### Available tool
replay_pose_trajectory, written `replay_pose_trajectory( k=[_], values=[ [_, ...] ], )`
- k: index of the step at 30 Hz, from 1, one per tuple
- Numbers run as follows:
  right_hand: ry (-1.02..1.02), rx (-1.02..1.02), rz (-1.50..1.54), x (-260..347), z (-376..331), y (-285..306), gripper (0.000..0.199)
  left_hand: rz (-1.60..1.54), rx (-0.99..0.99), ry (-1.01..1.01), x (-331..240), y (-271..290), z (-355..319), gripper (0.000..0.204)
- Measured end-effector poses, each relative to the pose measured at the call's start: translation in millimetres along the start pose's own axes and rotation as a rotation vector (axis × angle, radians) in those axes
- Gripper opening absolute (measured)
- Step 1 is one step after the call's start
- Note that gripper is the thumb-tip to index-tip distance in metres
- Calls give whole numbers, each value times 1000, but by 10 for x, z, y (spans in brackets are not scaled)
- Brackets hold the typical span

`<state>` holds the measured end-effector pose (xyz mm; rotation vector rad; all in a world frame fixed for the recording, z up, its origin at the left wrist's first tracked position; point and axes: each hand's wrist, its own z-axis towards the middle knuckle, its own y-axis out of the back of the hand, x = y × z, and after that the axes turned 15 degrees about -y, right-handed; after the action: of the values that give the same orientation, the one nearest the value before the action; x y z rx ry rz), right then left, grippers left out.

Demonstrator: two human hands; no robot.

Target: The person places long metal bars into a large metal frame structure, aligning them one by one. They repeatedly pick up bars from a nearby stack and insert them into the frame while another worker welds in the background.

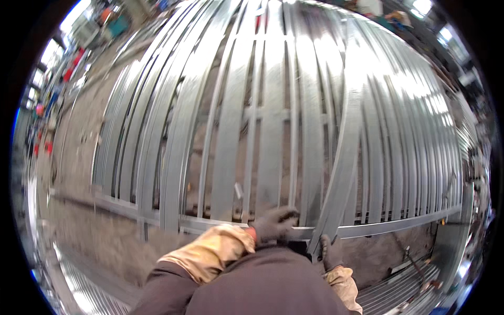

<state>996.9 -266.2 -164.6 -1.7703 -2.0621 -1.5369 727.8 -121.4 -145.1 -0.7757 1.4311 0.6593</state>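
Note:
Both hands wear dark grey work gloves, with tan protective sleeves over the forearms. At the near edge of the metal frame, my right hand [332,253] closes on the near end of a long galvanized steel profile [341,168]. That profile lies slanted across the others, its far part reaching toward the back. My left hand [275,223] is over the near rail [388,227], left of the slanted profile. Its fingers point to the right, apart and slightly bent, and no object shows in them. Whether it touches the rail, I cannot tell.
Many parallel steel profiles [226,168] lie lengthwise across the rails, with gaps on the left and middle and tighter spacing at right. More profiles [394,299] are stacked at lower right. A bare concrete floor [79,136] shows at left, with blurred workshop clutter beyond.

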Motion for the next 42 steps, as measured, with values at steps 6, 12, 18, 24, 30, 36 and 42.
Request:
replay_pose_trajectory(
  k=[6, 12, 18, 24, 30, 36, 42],
  values=[
    [-308, 195, 174, 43, 69, 193, 43, 1270, -669, -308, -381, 1399, -1489, 64],
    [-113, 286, 115, 104, 61, 193, 63, 1296, -709, 484, -260, 1684, -2274, 113],
    [4, 265, -233, 161, 76, 244, 87, 1191, -675, 702, -310, 1916, -2003, 127],
    [174, 100, -598, 582, 18, 483, 70, 1081, -638, 675, -394, 2093, -2150, 127],
    [267, 336, 98, 1533, -225, -804, 54, 1059, -631, 579, -289, 2290, -2372, 130],
    [201, 809, 202, 2843, -905, -2895, 64, 940, -560, 628, -369, 2339, -2317, 129],
    [250, 783, 69, 3071, -833, -3615, 70, 564, -583, 477, -378, 2725, -2440, 116]
  ],
)
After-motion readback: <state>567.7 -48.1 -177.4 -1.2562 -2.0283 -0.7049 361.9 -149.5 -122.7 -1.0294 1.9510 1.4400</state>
